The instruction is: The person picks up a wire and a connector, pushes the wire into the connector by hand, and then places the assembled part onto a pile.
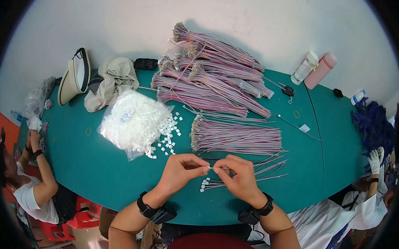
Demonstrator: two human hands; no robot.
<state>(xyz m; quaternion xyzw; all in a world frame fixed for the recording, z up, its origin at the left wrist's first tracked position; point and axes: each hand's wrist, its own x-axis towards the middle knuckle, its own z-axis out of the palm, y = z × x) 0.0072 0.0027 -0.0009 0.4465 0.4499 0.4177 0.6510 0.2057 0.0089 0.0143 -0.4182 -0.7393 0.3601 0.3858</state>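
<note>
In front of me my two hands meet, fingertips almost touching. My left hand [182, 172] pinches a small white connector [210, 168], mostly hidden by the fingers. Thumb and forefinger of my right hand [239, 177] close on the end of a thin cable, its length running off behind the hand. Just below lie several cables with white connectors [205, 182] on their ends. Beyond my hands a wide row of loose pink and grey cables [236, 135] is spread out. Loose white connectors [167, 136] spill from a clear plastic bag [131, 122] on the left.
Tied cable bundles [210, 76] are piled at the back of the green table [303, 172]. A visor hat [76, 76], beige cloth [117, 80], keys [288, 89] and two bottles [304, 67] stand or lie around. People work at both sides; a gloved hand [375, 161] touches dark blue material [373, 126].
</note>
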